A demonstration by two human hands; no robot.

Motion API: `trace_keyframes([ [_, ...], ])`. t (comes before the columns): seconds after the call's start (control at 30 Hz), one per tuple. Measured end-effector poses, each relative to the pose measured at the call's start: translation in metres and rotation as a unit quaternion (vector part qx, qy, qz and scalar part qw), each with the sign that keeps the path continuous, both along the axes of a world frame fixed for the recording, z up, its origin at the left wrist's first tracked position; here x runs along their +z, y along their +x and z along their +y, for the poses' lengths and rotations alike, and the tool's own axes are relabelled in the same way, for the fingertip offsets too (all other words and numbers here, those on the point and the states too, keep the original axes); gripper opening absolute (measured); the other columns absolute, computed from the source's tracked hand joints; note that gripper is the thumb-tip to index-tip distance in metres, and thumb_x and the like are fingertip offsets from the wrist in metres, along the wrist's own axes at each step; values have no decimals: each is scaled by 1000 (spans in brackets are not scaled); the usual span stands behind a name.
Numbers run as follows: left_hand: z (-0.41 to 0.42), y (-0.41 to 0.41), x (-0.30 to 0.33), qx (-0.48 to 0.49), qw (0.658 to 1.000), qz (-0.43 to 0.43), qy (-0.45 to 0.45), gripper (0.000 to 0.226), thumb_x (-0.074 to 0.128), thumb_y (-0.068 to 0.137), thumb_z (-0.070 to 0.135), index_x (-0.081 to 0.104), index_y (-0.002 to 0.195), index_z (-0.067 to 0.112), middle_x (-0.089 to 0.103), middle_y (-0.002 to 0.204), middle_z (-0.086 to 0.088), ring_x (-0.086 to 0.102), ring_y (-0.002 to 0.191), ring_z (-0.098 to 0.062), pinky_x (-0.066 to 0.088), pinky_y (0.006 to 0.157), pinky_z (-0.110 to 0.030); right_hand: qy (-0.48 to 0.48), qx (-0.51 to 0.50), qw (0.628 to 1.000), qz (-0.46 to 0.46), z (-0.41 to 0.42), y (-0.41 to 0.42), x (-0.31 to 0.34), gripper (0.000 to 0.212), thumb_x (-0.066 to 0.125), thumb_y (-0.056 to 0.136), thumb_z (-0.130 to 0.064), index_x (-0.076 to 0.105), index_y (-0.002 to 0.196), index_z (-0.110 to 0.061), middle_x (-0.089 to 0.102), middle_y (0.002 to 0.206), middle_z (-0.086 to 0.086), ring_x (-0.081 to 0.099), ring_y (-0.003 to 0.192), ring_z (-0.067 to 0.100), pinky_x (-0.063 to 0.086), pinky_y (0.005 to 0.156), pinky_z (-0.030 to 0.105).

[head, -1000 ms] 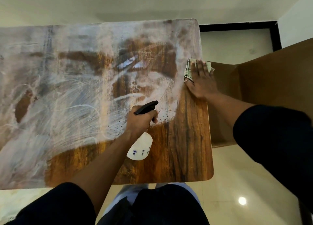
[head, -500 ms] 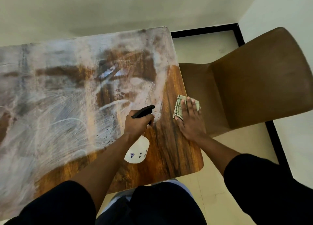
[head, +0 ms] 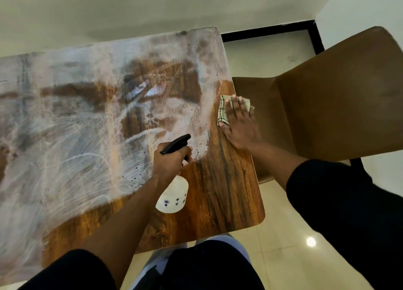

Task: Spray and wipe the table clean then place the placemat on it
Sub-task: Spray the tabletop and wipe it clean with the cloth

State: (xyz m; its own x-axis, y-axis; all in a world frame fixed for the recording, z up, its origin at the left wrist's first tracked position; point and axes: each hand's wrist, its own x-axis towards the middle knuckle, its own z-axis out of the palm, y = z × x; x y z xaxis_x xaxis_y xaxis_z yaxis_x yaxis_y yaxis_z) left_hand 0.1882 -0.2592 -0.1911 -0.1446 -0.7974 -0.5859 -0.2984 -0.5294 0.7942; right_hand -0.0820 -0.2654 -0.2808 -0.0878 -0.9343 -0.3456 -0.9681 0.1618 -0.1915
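Observation:
The wooden table (head: 224,198) is smeared with white residue over most of its top; a strip along its right and near sides shows bare brown wood. My left hand (head: 169,164) grips a white spray bottle (head: 173,197) with a black trigger head, held over the table's near right part. My right hand (head: 238,124) presses flat on a folded pale checked cloth (head: 222,113) at the table's right edge, fingers straight. No placemat is in view.
A brown chair (head: 340,106) stands right of the table, its seat close to the table's edge. Glossy tiled floor (head: 283,257) lies below, with a black-framed border at the back right. My legs are against the table's near edge.
My right hand slid the cloth toward me along the right edge, then back away to about mid-edge. The left hand kept hold of the bottle. The view shifted.

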Motion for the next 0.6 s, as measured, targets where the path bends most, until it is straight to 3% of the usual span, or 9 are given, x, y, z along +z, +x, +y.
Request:
trace_keyframes([
  [0.13, -1, 9, -1, 28, 1000, -8, 7, 39, 69, 98, 6, 74, 135, 15, 74, 73, -22, 54, 48, -21, 41, 41, -26, -2, -1, 1000, 12, -41, 0, 1, 79, 24, 105, -60, -17, 162, -24, -23, 169, 8, -22, 155, 28, -10, 123, 51],
  [0.3, -3, 19, 4, 61, 998, -10, -1, 39, 68, 98, 5, 73, 133, 22, 72, 76, -21, 53, 42, -11, 41, 41, -24, -19, -6, 1000, 15, -55, 18, 1, 78, 27, 103, -57, -10, 164, -26, -17, 170, 10, -18, 156, 29, -6, 126, 54],
  [0.5, -3, 26, 7, 62, 998, -11, -12, 40, 69, 98, 7, 73, 133, 27, 71, 75, -18, 48, 45, -15, 40, 43, -27, -60, 76, 995, -8, 13, 76, 2, 76, 25, 103, -59, -6, 165, -26, -13, 172, 9, -15, 158, 27, -6, 126, 55],
  [0.6, -2, 26, 8, 51, 998, -6, -22, 42, 68, 98, 7, 73, 129, 34, 70, 74, -19, 44, 47, -20, 40, 44, -28, -61, 90, 993, -44, 67, 108, 1, 77, 32, 103, -56, -4, 165, -26, -10, 172, 7, -15, 158, 24, -6, 126, 53],
])
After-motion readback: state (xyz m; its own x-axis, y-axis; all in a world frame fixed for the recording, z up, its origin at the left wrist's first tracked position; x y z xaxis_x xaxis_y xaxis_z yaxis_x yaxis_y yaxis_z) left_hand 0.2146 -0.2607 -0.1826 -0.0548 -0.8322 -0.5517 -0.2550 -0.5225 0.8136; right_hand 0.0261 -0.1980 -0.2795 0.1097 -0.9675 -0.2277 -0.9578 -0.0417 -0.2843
